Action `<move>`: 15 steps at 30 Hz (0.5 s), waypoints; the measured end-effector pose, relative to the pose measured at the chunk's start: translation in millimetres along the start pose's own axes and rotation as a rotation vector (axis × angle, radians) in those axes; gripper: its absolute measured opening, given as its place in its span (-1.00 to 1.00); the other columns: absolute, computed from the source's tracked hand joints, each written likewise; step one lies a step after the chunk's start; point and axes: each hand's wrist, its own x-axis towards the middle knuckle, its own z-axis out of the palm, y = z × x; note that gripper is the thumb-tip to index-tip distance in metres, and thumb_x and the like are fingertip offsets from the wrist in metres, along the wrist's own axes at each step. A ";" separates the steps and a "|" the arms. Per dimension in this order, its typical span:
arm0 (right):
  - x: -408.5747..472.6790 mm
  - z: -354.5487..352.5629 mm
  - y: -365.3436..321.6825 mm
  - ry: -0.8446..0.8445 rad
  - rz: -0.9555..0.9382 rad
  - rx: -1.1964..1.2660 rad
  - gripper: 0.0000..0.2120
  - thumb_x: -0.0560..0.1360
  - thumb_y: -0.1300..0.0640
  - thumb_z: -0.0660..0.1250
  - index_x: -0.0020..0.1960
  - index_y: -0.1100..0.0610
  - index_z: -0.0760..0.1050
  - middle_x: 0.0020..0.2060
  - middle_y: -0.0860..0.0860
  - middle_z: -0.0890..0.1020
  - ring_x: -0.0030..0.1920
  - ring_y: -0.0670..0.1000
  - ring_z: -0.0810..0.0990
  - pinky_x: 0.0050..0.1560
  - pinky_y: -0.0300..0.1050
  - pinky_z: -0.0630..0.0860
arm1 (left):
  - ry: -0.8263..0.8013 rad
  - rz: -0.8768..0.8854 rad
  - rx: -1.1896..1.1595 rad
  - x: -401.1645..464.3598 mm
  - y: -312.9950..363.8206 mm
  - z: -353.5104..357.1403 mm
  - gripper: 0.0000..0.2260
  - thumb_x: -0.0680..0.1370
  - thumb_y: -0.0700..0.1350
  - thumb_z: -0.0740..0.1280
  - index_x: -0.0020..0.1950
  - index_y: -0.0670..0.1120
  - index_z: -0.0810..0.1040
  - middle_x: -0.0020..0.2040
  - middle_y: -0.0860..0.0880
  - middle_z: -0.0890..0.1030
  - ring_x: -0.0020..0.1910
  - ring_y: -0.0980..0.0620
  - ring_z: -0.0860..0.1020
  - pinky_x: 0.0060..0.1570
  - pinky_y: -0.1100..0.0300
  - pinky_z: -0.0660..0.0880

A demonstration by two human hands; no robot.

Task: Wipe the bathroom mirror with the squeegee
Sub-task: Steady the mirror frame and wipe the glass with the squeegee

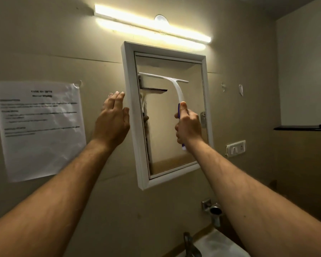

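Note:
A white-framed mirror (174, 138) hangs on the beige wall straight ahead. A white squeegee (177, 86) with a purple grip rests its blade across the upper part of the glass. My right hand (188, 125) is closed around the squeegee's handle in front of the mirror's right half. My left hand (112, 117) lies flat against the mirror frame's left side (132, 112), fingers extended and holding nothing. The glass looks hazy and shows a reflection of the blade.
A lit tube light (152, 25) runs above the mirror. A printed sheet (39, 127) is taped to the wall at left. A switch plate (236, 148) and a dark ledge (302, 128) sit at right. Below are a wall tap (214, 210), a faucet (190, 243) and a sink rim (217, 243).

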 end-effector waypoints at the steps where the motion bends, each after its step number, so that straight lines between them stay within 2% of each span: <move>1: 7.9 2.3 0.7 0.011 -0.001 -0.003 -0.53 0.59 -0.27 0.00 -0.16 0.07 0.44 -0.42 0.00 0.46 -0.45 -0.02 0.40 -0.43 -0.16 0.33 | 0.005 0.014 0.004 7.9 -3.6 6.9 -0.57 0.67 -0.09 0.12 0.53 -0.14 0.21 0.51 -0.16 0.27 0.52 -0.11 0.17 0.48 -0.05 0.21; 5: 39.3 11.5 1.8 0.062 -0.029 -0.090 -0.54 0.59 -0.28 -0.01 -0.15 0.04 0.44 -0.35 0.02 0.52 -0.35 0.02 0.49 -0.34 -0.08 0.43 | 0.012 0.019 -0.039 37.3 -15.1 36.4 -0.56 0.68 -0.06 0.08 0.55 -0.13 0.16 0.54 -0.14 0.22 0.55 -0.09 0.11 0.51 -0.04 0.15; 11: 86.0 36.8 -10.7 0.069 -0.134 -0.066 -0.57 0.60 -0.24 -0.01 -0.17 0.04 0.42 -0.37 0.00 0.48 -0.38 -0.02 0.45 -0.37 -0.10 0.41 | 0.087 -0.024 -0.129 68.3 -26.3 74.7 -0.51 0.68 -0.03 0.06 0.57 -0.14 0.05 0.56 -0.14 0.14 0.54 -0.10 0.11 0.49 -0.01 0.17; 15: 104.1 48.4 3.5 0.077 -0.173 -0.093 -0.55 0.58 -0.27 -0.02 -0.21 0.02 0.40 -0.38 -0.01 0.45 -0.38 -0.01 0.40 -0.36 -0.07 0.36 | 0.137 -0.054 -0.165 73.5 -34.4 95.4 -0.54 0.70 0.01 -0.01 0.57 -0.12 0.09 0.55 -0.13 0.19 0.54 -0.08 0.13 0.48 0.02 0.17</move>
